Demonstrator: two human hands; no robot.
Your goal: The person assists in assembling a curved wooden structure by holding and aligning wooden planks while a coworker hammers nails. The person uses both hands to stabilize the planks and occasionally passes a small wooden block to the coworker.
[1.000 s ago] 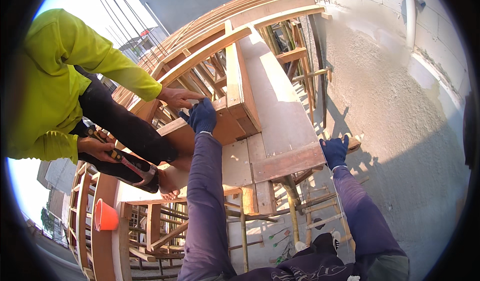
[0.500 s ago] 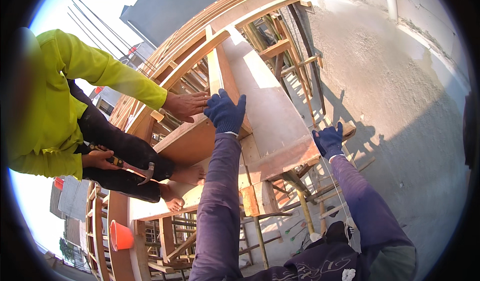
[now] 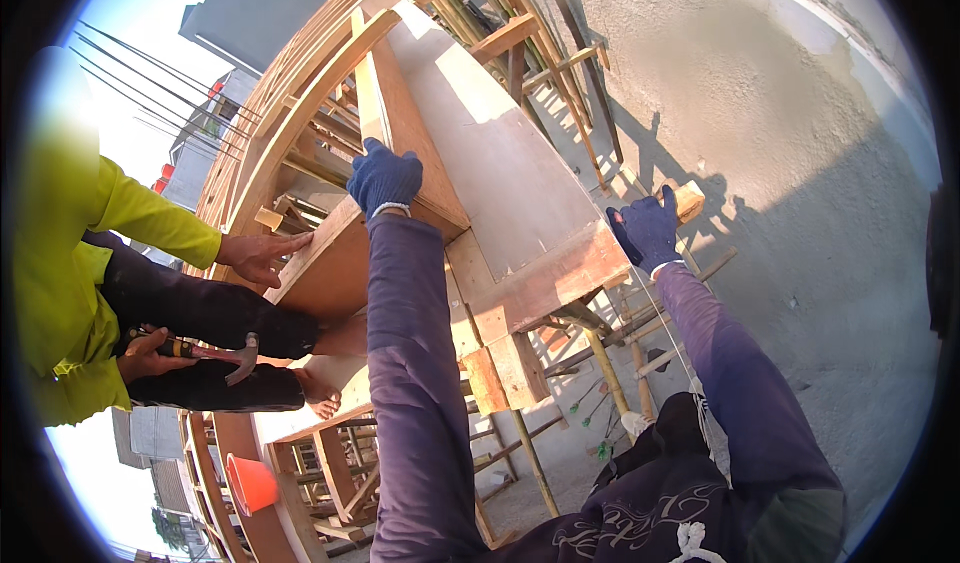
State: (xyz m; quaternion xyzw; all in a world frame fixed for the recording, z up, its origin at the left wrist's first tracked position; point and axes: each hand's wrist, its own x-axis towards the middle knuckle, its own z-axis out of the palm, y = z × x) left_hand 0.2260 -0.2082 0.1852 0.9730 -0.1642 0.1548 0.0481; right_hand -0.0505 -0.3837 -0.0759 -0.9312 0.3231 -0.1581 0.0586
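Note:
My left hand [image 3: 384, 177], in a dark blue knit glove, is closed over the top edge of an upright wooden board [image 3: 418, 143] at a corner of the formwork. My right hand [image 3: 648, 231], gloved alike, is beside the near right corner of a pale flat panel [image 3: 490, 153], its fingers curled and thumb raised. A thin string [image 3: 668, 331] runs down from it past my forearm; the grip itself is partly hidden. A co-worker's hand [image 3: 262, 256] reaches to the edge of a second upright board [image 3: 335, 263]. The co-worker's other hand holds a claw hammer [image 3: 240, 356].
The co-worker's bare foot [image 3: 318, 391] stands on the formwork. Bamboo poles [image 3: 607, 371] prop it from below. Beyond its right edge lies a rough concrete floor [image 3: 790, 293], lower down. An orange bucket [image 3: 252, 483] is at lower left, and thin bars [image 3: 150, 83] stick out at upper left.
The co-worker's hand has drawn away leftward from beside my left hand to the second board's edge. My view has shifted, and both my hands stay near the same formwork parts.

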